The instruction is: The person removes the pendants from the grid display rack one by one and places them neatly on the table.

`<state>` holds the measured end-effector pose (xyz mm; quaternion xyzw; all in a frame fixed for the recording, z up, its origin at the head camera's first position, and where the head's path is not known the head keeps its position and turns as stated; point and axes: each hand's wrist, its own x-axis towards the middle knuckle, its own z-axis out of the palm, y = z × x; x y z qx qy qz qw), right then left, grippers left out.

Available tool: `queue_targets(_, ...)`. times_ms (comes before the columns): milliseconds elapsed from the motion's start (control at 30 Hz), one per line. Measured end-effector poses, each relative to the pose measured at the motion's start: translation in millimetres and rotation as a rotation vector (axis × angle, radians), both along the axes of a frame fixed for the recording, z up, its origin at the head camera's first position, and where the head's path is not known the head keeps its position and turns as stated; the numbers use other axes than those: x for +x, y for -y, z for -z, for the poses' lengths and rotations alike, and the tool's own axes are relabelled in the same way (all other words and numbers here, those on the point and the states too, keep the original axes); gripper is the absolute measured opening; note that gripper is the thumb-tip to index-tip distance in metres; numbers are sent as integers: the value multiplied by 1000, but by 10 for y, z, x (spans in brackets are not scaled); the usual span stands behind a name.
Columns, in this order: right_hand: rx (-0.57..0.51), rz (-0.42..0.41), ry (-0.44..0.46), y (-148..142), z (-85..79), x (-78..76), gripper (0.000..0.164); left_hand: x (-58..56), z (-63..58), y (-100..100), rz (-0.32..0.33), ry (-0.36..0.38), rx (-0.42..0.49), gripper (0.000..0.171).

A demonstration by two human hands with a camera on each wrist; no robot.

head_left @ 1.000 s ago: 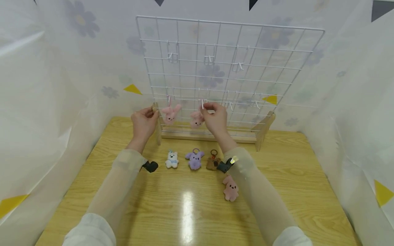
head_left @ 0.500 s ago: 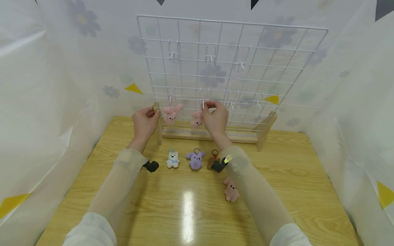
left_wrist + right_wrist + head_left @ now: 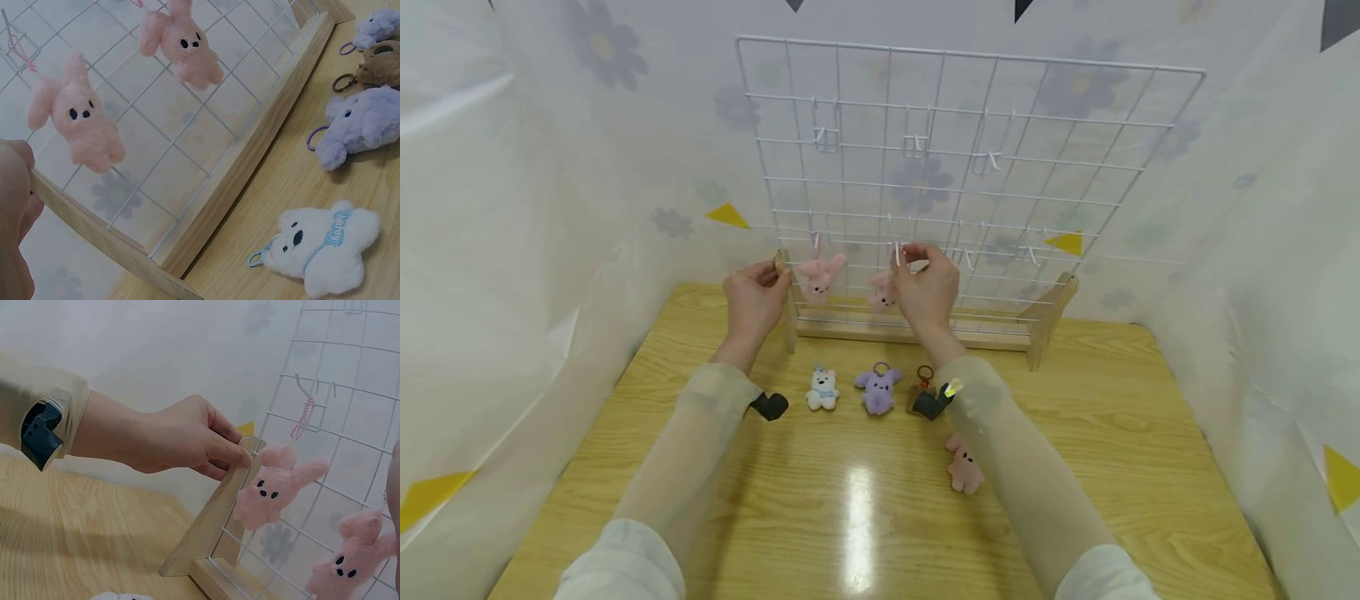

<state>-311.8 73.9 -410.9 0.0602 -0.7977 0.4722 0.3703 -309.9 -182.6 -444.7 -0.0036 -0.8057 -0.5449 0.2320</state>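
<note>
My left hand [image 3: 754, 296] grips the wooden side post [image 3: 206, 519] of a white wire grid rack [image 3: 925, 196]. My right hand [image 3: 928, 283] has its curled fingers at a white hook in the lower row, pinching at the top of a pink bunny plush keychain [image 3: 882, 292]; its fingertips are partly hidden. Left of it, another pink bunny plush [image 3: 81, 119] hangs by a pink bead chain from its own hook [image 3: 306, 387]. In the right wrist view the held bunny [image 3: 350, 562] shows low beside the edge of my right hand.
On the wooden table [image 3: 775, 508] lie a white bear plush [image 3: 823, 389], a purple plush [image 3: 878, 392], a brown plush [image 3: 382, 64] and a lavender plush [image 3: 376, 28]. A pink plush [image 3: 964, 467] lies nearer, partly under my right forearm. Bare hooks [image 3: 988, 161] hang on the grid.
The head view has shifted slightly. My right forearm has moved a little left, covering more of the brown plush. Both hands keep their places at the post and hook.
</note>
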Motion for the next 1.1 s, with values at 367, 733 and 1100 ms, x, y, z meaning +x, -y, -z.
queue_targets(367,-83,-52,45,35,4,5,18,-10,-2,-18,7,0,15,27)
queue_targets(733,-104,-164,-14,-22,49,11,10,2,-14,-18,3,9,16,28)
queue_targets(1100,-267,-363,141,-76,11,18,14,-14,7,-1,-1,29,21,28)
